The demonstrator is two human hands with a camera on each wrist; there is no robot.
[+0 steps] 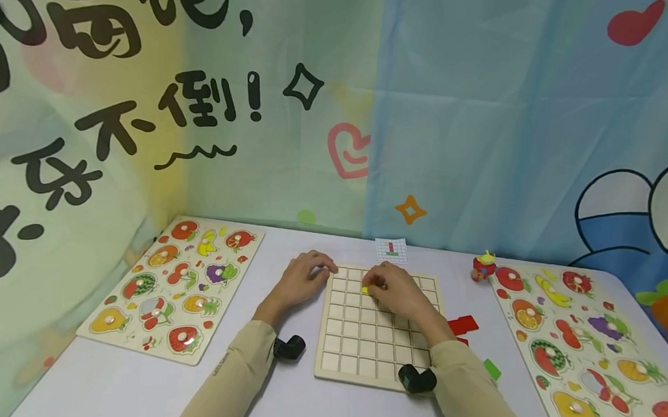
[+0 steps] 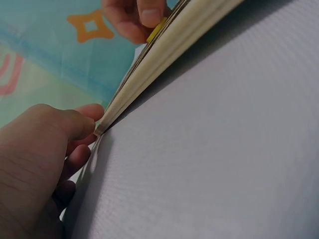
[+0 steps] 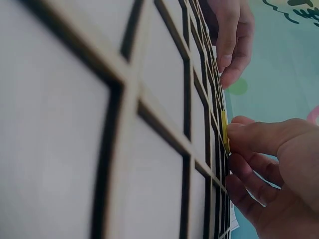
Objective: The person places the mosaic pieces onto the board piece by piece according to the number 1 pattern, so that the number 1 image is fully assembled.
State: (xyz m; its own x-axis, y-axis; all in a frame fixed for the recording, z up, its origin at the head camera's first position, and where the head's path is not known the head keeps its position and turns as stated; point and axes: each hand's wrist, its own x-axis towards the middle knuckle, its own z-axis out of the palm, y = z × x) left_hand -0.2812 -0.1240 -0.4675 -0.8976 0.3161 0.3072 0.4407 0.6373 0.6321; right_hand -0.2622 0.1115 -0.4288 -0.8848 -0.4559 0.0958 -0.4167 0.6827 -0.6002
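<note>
A square wooden grid board [image 1: 352, 380] lies on the table, divided into rows of small cells. At its far left corner, my left hand [image 1: 301, 280] holds the edge between thumb and fingertips, close up in the left wrist view. My right hand [image 1: 396, 290] reaches over the far part of the board and pinches a small yellow piece [image 3: 225, 130] between thumb and fingers. This piece is right at the grid, partly covered by the fingertips. Red pieces [image 1: 463, 325] and a green piece [image 1: 492, 369] lie right of the board, near the right sleeve.
Behind the board is a small pattern card [image 1: 398, 253] with a coloured figure on a grid. Fruit puzzle boards stand at left [image 1: 150, 344] and right [image 1: 575, 351]. A small toy figure [image 1: 483, 267] is beside the right one. A printed curtain [image 1: 460, 114] hangs behind the table.
</note>
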